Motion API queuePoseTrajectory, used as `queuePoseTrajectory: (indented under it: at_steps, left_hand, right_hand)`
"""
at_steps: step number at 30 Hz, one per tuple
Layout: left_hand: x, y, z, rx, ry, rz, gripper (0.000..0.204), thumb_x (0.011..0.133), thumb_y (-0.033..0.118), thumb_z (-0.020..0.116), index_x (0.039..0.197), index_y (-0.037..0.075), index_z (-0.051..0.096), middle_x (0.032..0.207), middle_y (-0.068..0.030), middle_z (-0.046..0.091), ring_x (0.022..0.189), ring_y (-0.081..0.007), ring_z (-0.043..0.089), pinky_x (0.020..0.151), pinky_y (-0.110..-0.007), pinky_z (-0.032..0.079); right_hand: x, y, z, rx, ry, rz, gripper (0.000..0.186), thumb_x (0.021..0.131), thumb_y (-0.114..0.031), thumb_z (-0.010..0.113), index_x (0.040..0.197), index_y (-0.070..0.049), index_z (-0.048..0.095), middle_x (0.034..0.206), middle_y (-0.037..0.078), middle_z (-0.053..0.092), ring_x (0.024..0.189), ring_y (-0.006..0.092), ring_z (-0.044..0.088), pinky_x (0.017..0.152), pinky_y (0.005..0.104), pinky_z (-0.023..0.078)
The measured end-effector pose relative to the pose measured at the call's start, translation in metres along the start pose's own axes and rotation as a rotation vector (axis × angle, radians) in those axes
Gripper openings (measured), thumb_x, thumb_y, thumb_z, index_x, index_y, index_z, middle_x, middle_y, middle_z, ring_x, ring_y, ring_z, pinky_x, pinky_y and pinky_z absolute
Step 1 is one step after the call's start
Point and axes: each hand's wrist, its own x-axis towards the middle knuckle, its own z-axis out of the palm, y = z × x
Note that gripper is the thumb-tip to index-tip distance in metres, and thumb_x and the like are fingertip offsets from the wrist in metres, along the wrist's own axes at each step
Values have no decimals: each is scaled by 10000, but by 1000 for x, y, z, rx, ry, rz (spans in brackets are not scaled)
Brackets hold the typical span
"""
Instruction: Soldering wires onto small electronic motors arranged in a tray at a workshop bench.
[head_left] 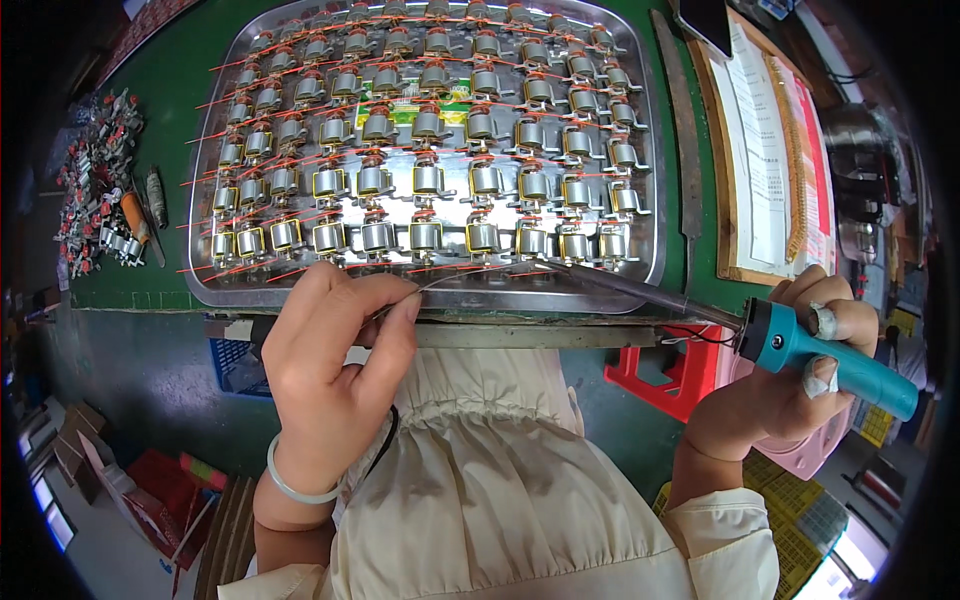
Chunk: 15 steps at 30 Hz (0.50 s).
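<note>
My left hand pinches a thin silvery wire near the front rim of a metal tray. My right hand, with white wraps on two fingers, grips a soldering iron with a teal handle. Its long metal shaft reaches left to the front row of small cylindrical metal components, where its tip and the far end of the wire come close together; whether they touch I cannot tell. The components stand in rows in the tray, with red leads trailing to the left.
A pile of loose parts and orange-handled tools lie on the green bench at left. A long flat bar and papers on a board lie at right. A red stool and crates are below.
</note>
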Motion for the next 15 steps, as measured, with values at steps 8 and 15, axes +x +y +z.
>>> queuePoseTrajectory:
  at_steps: [8, 15]
  left_hand:
    - [-3, -11, -13, 43, 77, -21, 86, 621, -37, 583, 690, 0, 547, 589, -34, 454, 471, -96, 396, 428, -208, 304]
    - [-2, -11, -15, 23, 57, -15, 91, 623, -52, 578, 698, -11, 547, 594, -41, 462, 480, -101, 418, 438, -206, 330]
  right_hand:
    - [1, 1, -6, 87, -5, -25, 276, 672, -238, 500, 819, -15, 435, 619, 75, 366, 541, 154, 332, 483, 256, 281]
    - [4, -4, 16, 28, 38, -12, 282, 694, -264, 535, 791, -18, 435, 609, 73, 374, 536, 145, 333, 470, 245, 280]
